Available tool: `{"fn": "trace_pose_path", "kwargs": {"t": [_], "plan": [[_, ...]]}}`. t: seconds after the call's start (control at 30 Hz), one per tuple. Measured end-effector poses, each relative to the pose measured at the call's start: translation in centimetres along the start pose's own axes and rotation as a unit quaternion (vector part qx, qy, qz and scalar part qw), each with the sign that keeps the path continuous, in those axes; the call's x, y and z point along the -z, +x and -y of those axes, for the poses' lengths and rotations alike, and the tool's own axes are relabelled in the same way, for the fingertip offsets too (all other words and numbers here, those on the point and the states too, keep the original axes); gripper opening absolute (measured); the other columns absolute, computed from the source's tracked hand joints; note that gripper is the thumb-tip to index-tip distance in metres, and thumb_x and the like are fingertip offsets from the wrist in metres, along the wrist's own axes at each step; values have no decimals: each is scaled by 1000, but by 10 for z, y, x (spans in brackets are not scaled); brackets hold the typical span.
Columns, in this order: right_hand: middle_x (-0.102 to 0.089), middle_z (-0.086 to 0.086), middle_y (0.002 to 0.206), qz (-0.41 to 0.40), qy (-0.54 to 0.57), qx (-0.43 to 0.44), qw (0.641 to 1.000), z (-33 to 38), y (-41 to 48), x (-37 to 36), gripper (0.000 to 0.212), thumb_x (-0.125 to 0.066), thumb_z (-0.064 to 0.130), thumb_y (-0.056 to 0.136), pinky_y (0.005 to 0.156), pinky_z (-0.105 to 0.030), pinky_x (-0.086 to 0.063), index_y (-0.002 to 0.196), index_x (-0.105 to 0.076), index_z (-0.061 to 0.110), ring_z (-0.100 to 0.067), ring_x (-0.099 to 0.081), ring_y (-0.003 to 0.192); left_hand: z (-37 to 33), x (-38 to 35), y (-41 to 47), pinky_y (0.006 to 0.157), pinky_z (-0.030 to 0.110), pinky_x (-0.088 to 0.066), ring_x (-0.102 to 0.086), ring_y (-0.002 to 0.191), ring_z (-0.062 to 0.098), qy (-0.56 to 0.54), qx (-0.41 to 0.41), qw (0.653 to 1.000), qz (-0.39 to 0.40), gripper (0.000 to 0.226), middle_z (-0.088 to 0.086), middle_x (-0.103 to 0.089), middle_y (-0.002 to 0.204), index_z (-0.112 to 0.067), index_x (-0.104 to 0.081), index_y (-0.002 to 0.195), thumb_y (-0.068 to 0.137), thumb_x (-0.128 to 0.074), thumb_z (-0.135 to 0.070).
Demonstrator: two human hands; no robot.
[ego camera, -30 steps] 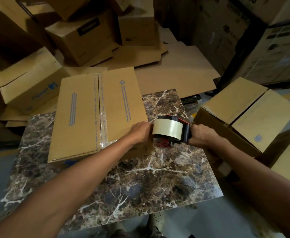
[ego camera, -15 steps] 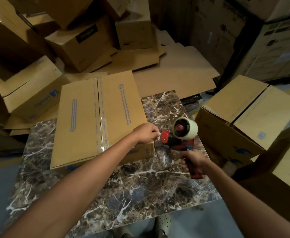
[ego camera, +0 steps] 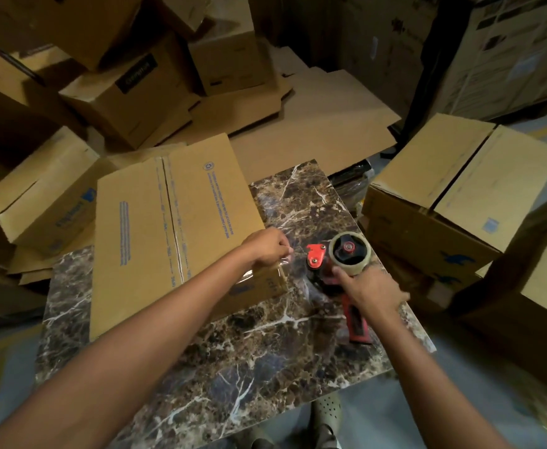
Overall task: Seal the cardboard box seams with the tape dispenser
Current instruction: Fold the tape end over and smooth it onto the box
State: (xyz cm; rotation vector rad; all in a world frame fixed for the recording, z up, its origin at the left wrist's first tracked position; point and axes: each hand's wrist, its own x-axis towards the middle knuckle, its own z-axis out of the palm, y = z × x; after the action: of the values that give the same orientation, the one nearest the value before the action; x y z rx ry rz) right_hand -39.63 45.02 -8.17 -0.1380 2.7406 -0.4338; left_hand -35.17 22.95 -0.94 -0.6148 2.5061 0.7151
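The flat brown cardboard box [ego camera: 168, 234] (centre seam taped) lies just left of the red tape dispenser [ego camera: 347, 254].

No wording is coming through clearly. The cardboard box [ego camera: 142, 241] on the table [ego camera: 233, 367] is carrying blue lines of print [ego camera: 220, 202] under a round blue emblem [ego camera: 208, 165], all too small to read. A black label [ego camera: 137, 76] on a rear box [ego camera: 110, 105] and a blue word [ego camera: 71, 215] on the left box [ego camera: 39, 186] are showing only as blur.
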Motion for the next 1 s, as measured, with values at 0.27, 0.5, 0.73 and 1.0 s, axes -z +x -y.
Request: {"fn": "trace_pose_path", "kwargs": {"t": [0.27,0.5,0.73,1.0], "plan": [[-58,0,69,333,647,-49,684,77,-23,-17,26,-75,37,83,52,-25,-36,89,-70,12,-11,-52,57,3,-1,0,61,32,-40,-54,67,20,-54,18,998,-11,28,2,-67,71,-21,-70,70,94,-57,-24],[-57,2,56,360,724,-118,576,82,-21,-36,9,-73,16,82,48,-18,-49,85,-67,10,-6,-51,49,0,2,-5,82,39,-54,-66,97,20,39,-14,998,-43,17,-4,-73,109,-26,-77,90,90,-61,-33],[-58,1,52,322,704,-120,622,96,-12,-33,8,-65,3,89,46,-17,-48,85,-69,8,-6,-51,47,-4,-4,-12,74,34,-55,-68,98,18,2,-8,990,-138,53,0,-33,154,-2,-70,70,92,-56,-48],[-50,3,50,320,669,-177,647,98,-12,-45,8,-73,10,84,39,-17,-42,90,-68,6,-6,-43,41,38,15,-18,115,41,-31,-47,133,23,-28,-91,957,-273,44,7,-45,148,-12,-55,135,95,-55,-32]]}}
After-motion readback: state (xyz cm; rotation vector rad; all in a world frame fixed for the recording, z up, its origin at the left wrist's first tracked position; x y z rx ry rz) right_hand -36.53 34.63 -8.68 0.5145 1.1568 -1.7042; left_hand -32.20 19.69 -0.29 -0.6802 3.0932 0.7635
